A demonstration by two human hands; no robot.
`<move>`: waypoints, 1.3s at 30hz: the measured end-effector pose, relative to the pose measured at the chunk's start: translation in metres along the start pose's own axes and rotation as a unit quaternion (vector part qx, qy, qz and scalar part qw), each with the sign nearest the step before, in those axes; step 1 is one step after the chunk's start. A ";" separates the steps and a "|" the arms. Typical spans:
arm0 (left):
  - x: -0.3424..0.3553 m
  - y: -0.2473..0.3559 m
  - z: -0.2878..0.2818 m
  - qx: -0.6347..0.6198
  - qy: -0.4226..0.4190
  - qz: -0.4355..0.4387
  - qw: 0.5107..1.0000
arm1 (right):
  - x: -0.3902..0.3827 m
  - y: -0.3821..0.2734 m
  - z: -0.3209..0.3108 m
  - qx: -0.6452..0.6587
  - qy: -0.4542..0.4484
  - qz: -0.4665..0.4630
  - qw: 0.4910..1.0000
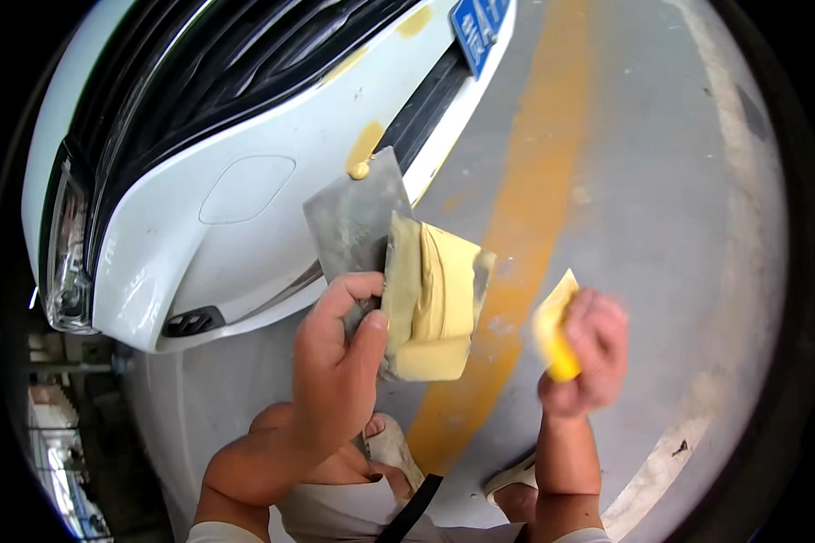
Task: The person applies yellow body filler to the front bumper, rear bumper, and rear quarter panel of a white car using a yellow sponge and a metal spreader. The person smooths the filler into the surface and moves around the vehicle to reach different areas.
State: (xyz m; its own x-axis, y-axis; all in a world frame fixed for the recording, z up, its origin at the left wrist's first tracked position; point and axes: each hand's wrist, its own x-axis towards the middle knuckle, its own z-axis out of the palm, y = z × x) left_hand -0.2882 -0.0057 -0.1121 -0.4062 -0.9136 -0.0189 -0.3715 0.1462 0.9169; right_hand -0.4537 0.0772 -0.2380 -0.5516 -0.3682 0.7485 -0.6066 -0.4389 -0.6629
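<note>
In my left hand (340,362), the thumb and fingers pinch a putty board (398,317) whose surface carries a thick spread of pale yellow putty (448,294). A grey metal sheet (349,222) sticks out behind it from the same grip, with a small yellow dab (359,170) at its far corner. My right hand (593,344) is closed around a yellow putty spreader (557,330), blurred by motion, apart from the board to its right. Beyond the left hand is a white car bumper (281,244) with yellow putty patches (367,145) on it.
The car's black grille (217,81) and headlight (70,244) are at the left, a blue licence plate (480,32) at the top. A yellow stripe (552,136) runs along the grey floor (652,181). My feet in light shoes (394,443) stand below my hands.
</note>
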 end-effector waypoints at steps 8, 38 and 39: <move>-0.002 -0.008 0.015 -0.117 0.025 0.033 0.992 | 0.003 -0.045 -0.001 -0.118 -0.119 -0.098 0.981; -0.077 -0.102 -0.090 0.246 -0.028 0.153 0.957 | 0.022 0.186 0.131 -0.100 -0.260 -0.239 0.930; -0.073 -0.103 -0.091 0.247 -0.031 0.155 0.956 | 0.020 0.189 0.135 -0.103 -0.258 -0.241 0.930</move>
State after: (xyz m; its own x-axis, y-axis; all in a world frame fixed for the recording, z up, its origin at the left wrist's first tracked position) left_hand -0.1447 0.0115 -0.1687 -0.6033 -0.7756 0.1855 -0.5686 0.5814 0.5819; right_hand -0.5017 -0.1236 -0.3455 0.1288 -0.5374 0.8335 -0.8386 -0.5077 -0.1977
